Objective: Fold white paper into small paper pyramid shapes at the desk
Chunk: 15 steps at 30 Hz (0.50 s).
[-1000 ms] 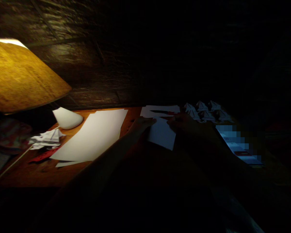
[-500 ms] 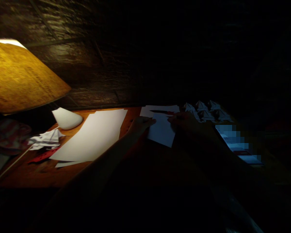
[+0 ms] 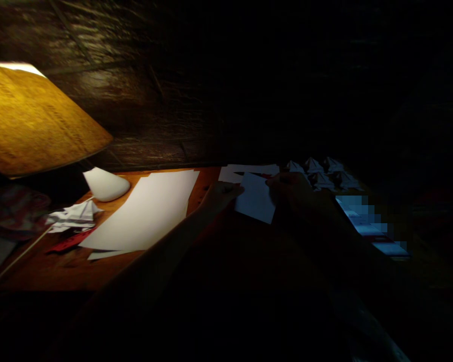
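A small sheet of paper [image 3: 255,198], pale blue in the dim light, is held up between both hands above the table. My left hand [image 3: 223,193] pinches its left edge between thumb and fingers. On the opposite edge, my right hand [image 3: 289,187] is closed on the paper near its upper corner. Behind it lie white paper pieces [image 3: 228,173] at the back of the table, with a dark, thin object partly covered by the held sheet. Darkness hides much of both hands and forearms.
Large white sheets [image 3: 147,211] lie on the wooden table [image 3: 60,274]. A lamp [image 3: 41,120] with a pale base [image 3: 107,185], crumpled paper [image 3: 75,216] and a red item [image 3: 70,241] are at left. Several folded paper shapes [image 3: 320,180] and a lit screen [image 3: 362,221] are at right.
The held sheet has risen slightly and shifted right, its top now covering more of the dark thin object behind. Both hands keep their grip on its edges.
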Each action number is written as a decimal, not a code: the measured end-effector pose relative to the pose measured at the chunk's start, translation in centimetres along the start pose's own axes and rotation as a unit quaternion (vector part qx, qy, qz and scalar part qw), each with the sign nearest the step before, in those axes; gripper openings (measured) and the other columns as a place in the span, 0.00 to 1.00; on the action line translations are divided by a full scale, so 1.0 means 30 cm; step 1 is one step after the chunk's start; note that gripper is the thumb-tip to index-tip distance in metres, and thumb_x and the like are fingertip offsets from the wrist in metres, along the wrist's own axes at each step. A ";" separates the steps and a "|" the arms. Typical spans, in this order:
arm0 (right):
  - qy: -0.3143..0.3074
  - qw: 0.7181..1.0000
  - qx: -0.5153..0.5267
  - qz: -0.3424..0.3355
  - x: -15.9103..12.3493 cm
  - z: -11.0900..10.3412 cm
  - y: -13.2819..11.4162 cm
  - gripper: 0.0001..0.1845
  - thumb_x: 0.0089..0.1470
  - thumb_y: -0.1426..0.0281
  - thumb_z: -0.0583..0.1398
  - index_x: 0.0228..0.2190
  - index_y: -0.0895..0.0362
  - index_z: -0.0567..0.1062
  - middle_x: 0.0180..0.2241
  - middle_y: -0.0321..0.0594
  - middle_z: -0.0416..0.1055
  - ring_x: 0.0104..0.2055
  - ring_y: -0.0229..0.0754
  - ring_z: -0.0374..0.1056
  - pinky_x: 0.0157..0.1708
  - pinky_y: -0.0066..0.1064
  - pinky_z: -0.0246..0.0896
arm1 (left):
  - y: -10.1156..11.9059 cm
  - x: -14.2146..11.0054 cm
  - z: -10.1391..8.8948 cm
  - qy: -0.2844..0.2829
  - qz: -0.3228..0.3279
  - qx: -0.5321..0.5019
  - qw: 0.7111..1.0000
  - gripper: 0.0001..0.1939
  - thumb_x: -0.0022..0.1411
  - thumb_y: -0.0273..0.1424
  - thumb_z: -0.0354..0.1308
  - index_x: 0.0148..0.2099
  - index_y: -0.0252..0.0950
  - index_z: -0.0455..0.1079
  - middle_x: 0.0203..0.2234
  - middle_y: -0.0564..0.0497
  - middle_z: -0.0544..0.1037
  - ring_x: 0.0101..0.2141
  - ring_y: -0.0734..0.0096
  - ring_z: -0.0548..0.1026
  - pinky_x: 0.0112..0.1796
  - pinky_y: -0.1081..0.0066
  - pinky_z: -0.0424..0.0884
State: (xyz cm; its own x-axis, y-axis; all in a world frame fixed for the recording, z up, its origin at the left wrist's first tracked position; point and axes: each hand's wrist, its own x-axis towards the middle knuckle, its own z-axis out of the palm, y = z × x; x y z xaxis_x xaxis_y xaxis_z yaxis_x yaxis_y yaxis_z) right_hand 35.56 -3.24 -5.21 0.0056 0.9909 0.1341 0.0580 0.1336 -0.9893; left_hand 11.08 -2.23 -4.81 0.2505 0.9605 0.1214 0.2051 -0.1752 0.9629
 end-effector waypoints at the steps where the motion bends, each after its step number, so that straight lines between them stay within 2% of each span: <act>1: 0.009 1.000 0.009 0.003 -0.001 -0.002 -0.005 0.18 0.41 0.54 0.72 0.24 0.55 0.78 0.24 0.38 0.75 0.26 0.39 0.68 0.28 0.33 0.62 | -0.007 0.003 -0.002 -0.002 -0.003 0.006 1.000 0.15 0.58 0.41 0.68 0.26 0.34 0.77 0.23 0.50 0.78 0.27 0.74 0.73 0.31 0.71 0.69; 7: 0.044 0.999 0.007 -0.009 0.005 -0.014 -0.012 0.19 0.38 0.54 0.73 0.22 0.56 0.78 0.25 0.39 0.75 0.27 0.40 0.69 0.29 0.33 0.62 | -0.001 0.009 -0.012 0.000 0.025 0.034 0.999 0.15 0.55 0.40 0.70 0.26 0.35 0.75 0.21 0.52 0.77 0.27 0.72 0.74 0.32 0.71 0.71; 12: 0.043 0.999 -0.010 -0.027 0.008 -0.011 -0.008 0.19 0.41 0.54 0.72 0.23 0.56 0.79 0.25 0.40 0.76 0.27 0.41 0.69 0.30 0.34 0.62 | 0.007 0.012 -0.012 0.015 0.054 0.053 0.997 0.16 0.57 0.40 0.67 0.25 0.35 0.71 0.21 0.52 0.75 0.26 0.73 0.72 0.31 0.72 0.69; 15: 0.046 0.998 -0.010 -0.036 0.008 -0.012 -0.003 0.18 0.42 0.54 0.72 0.23 0.56 0.78 0.26 0.40 0.76 0.27 0.42 0.70 0.30 0.35 0.62 | 0.001 0.010 -0.006 -0.006 0.069 0.073 0.995 0.14 0.57 0.39 0.63 0.25 0.35 0.71 0.21 0.53 0.74 0.26 0.74 0.70 0.31 0.72 0.67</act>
State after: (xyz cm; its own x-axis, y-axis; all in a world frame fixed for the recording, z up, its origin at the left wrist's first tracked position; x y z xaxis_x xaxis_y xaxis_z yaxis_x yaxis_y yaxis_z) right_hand 35.92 -3.03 -5.06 0.0916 0.9735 0.2094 0.0805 0.2024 -0.9760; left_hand 10.99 -1.91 -4.69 0.2973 0.9226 0.2457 0.3036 -0.3353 0.8918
